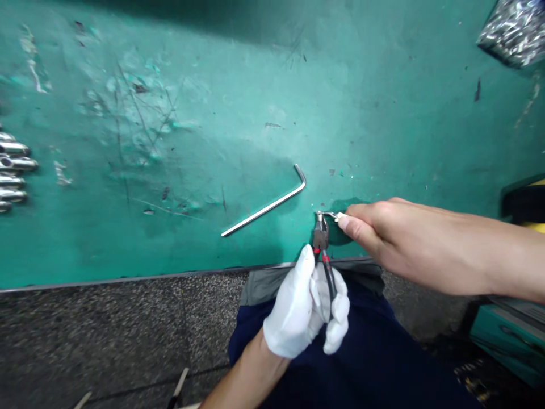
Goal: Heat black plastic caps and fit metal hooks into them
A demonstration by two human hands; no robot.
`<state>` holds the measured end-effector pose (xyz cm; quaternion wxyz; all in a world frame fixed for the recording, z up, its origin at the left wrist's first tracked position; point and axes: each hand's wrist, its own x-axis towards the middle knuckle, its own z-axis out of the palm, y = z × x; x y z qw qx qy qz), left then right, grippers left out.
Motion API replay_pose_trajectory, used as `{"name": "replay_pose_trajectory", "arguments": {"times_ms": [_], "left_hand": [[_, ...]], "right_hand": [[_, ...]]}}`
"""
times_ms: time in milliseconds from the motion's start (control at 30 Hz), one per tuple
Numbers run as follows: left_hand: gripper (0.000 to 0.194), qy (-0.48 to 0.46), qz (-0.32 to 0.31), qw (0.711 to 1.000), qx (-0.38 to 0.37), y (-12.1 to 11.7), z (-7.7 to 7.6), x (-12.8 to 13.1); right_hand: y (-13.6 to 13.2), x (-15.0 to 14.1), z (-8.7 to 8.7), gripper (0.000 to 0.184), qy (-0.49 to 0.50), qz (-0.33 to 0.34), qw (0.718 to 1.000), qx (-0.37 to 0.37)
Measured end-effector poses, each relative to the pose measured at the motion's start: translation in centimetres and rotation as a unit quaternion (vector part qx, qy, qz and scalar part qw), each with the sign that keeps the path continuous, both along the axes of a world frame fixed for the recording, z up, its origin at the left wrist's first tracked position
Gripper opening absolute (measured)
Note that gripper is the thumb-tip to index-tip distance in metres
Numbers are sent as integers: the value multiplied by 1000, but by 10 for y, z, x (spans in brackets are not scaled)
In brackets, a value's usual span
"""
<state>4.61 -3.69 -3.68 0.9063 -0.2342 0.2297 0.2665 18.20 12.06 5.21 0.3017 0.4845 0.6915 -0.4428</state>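
My left hand (304,307), in a white glove, is closed around the black and red handles of a pair of pliers (321,234). The jaws point away from me over the table's front edge, with a small shiny metal piece (319,215) at their tip. My bare right hand (395,236) is closed, thumb and forefinger pinching a small bent metal piece with a cream-coloured end (339,217). Its thin metal end meets the plier tip; whether the two metal pieces are joined I cannot tell. A silver hex key (266,209) lies on the table, left of the pliers.
The green worktable (191,142) is scuffed and scratched. Several shiny metal cylindrical parts (15,165) lie at the far left. A clear bag of metal parts (517,34) sits at the back right. A black and yellow object (525,201) is at the right edge.
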Motion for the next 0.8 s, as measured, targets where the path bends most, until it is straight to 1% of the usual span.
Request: {"name": "replay_pose_trajectory", "arguments": {"times_ms": [100,267,433,567,633,800], "left_hand": [[74,29,-5,1000,-2,0,1,0],[73,62,-18,998,8,1,1,-1],[70,77,-18,997,11,1,0,-1],[68,35,-1,999,-5,0,-1,-1],[66,0,9,1000,-17,-2,-1,-2],[67,-64,21,998,-22,-5,-7,-7]], "right_hand": [[0,0,0,51,-6,-2,1000,-8],[4,3,0,53,-10,30,999,-6],[5,11,-6,53,-7,20,999,-24],[6,12,-9,49,3,12,999,-38],[6,12,-11,52,6,-6,999,-46],[3,12,-13,58,17,-61,997,-37]]}}
